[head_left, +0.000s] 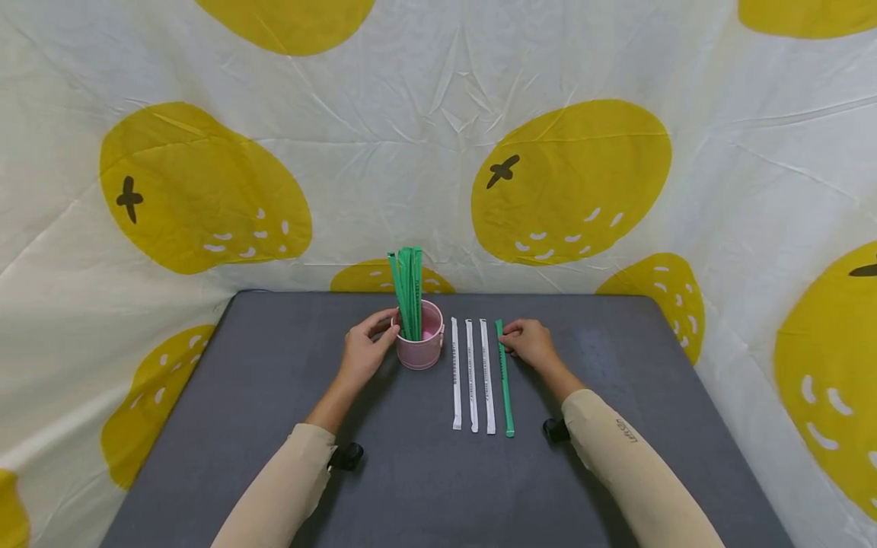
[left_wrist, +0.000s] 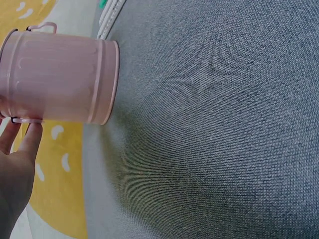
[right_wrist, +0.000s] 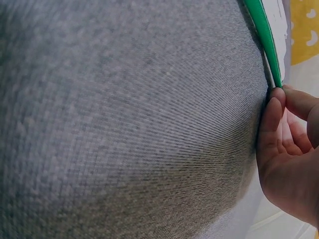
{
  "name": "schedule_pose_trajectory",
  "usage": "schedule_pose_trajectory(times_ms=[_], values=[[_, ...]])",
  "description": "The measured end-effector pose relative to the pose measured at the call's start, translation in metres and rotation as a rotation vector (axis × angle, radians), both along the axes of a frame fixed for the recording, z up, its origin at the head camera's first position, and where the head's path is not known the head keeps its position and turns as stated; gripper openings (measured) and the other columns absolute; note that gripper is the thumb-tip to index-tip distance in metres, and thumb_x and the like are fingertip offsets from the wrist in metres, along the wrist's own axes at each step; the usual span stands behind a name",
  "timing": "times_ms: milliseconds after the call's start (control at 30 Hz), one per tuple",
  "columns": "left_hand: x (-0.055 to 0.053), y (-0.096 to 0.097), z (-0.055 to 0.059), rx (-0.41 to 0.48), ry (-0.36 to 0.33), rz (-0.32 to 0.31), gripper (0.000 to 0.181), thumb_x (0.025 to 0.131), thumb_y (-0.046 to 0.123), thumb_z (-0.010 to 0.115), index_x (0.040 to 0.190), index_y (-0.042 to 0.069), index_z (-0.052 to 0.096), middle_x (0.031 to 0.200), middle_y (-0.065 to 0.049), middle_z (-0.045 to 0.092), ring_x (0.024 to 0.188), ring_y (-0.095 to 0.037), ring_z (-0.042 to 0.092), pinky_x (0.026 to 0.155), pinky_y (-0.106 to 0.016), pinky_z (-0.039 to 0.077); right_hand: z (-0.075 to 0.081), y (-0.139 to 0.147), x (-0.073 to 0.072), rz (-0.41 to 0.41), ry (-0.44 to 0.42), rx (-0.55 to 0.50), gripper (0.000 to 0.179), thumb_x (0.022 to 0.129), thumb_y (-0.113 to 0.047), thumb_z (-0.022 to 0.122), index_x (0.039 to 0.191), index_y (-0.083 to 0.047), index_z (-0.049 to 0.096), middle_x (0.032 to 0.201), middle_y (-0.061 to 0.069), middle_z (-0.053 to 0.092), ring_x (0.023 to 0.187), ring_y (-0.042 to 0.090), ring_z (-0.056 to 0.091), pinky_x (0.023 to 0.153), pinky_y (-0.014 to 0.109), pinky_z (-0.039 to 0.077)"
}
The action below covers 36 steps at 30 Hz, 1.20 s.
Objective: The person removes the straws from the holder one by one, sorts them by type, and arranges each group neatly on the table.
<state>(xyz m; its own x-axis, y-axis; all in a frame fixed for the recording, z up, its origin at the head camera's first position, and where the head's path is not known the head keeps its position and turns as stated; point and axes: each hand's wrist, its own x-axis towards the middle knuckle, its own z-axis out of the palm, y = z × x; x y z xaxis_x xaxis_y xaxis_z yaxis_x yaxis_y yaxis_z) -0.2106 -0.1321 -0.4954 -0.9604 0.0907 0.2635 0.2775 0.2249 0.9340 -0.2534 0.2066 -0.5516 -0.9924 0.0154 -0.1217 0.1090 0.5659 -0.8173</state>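
A small pink bucket (head_left: 419,354) stands at the back middle of the table, with several green paper-wrapped straws (head_left: 408,293) upright in it. My left hand (head_left: 365,348) holds the bucket by its left side near the rim, thumb in front; in the left wrist view fingers (left_wrist: 32,142) touch its side handle. To the right, a single green wrapped straw (head_left: 505,388) lies on the table, its printed side up. My right hand (head_left: 532,344) pinches it near its far end between thumb and fingertips, as the right wrist view also shows on the green straw (right_wrist: 264,35).
Three white wrapped straws (head_left: 471,380) lie side by side between the bucket and the green one, roughly parallel. The dark grey table (head_left: 411,487) ends at the back against a white cloth (head_left: 404,198) printed with yellow fruit. Each wrist carries a small black camera.
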Motion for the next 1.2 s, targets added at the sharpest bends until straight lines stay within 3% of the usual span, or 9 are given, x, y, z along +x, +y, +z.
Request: schedule_pose_trajectory(times_ms=[667,1200], values=[[0.0002,-0.0005,0.0009,-0.004,0.002,-0.001,0.037,0.096,0.0,0.07,0.132,-0.009,0.064,0.128,-0.031,0.067,0.117,-0.051,0.065,0.103,-0.064,0.049,-0.0002,-0.0036,0.0002,-0.02,0.034,0.102,0.02,0.09,-0.011,0.079,0.101,0.004,0.072,0.084,0.012,0.078,0.057,0.006,0.066,0.056,0.021,0.054],[0.0004,-0.0009,0.0004,0.001,0.007,-0.003,0.038,0.096,-0.001,0.069,0.132,-0.011,0.063,0.128,-0.031,0.067,0.116,-0.051,0.066,0.102,-0.065,0.048,-0.0009,0.0035,-0.0019,-0.013,0.009,-0.009,0.023,0.092,-0.013,0.078,0.103,0.006,0.072,0.079,0.01,0.076,0.06,0.007,0.066,0.058,0.022,0.056]])
